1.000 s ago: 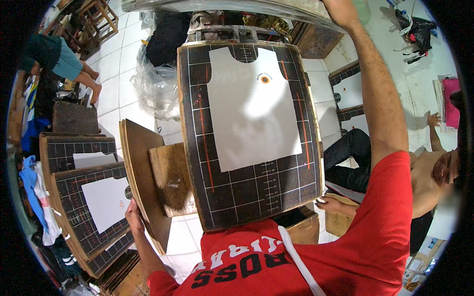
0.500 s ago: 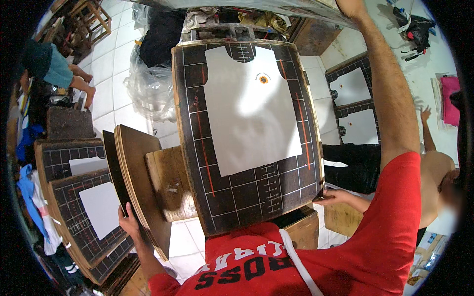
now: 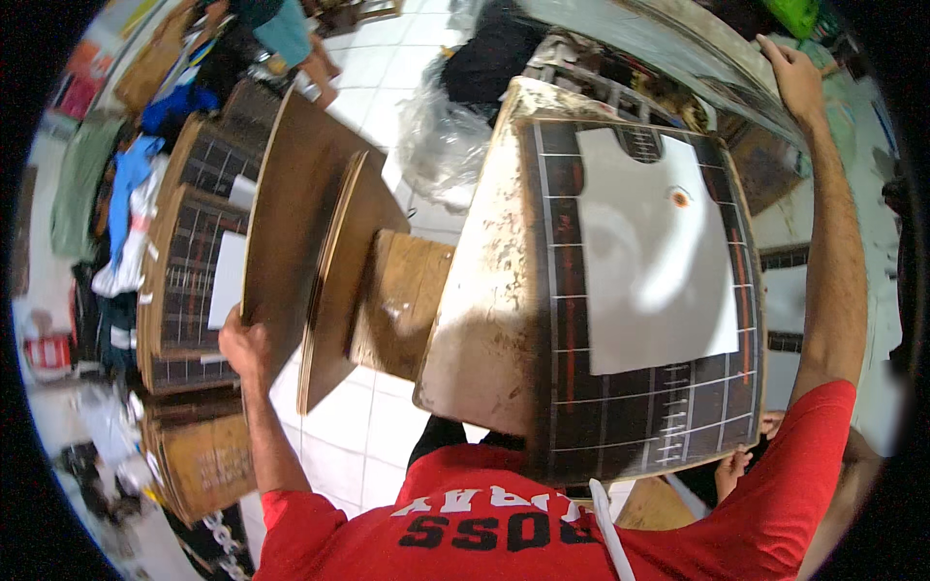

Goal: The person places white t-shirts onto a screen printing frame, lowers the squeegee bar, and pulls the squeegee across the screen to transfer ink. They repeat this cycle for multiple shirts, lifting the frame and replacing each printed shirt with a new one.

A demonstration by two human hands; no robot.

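My left hand (image 3: 247,344) grips the lower edge of a thin brown board (image 3: 305,184), which stands tilted and apart from a leaning stack of similar boards (image 3: 334,281). High on the right, my right hand (image 3: 796,82) holds the edge of a raised framed screen (image 3: 668,48). Between my arms lies a black gridded board (image 3: 572,426) with a white garment panel (image 3: 654,281) flat on it; a small round orange print (image 3: 680,198) marks its chest. Another person's hand (image 3: 733,472) touches that board's near right corner. The board overhangs the right side of a worn worktable (image 3: 475,358).
More gridded boards with white panels (image 3: 228,281) are stacked at the left. A wooden block (image 3: 402,305) stands between the brown boards and the worktable. Clear plastic wrap (image 3: 441,155) lies on the tiled floor beyond. Someone's legs (image 3: 315,68) show at the far left.
The gridded board with its panel has shifted right, baring the worktable's left part. My left hand has drawn one brown board away from the stack. The view has swung left.
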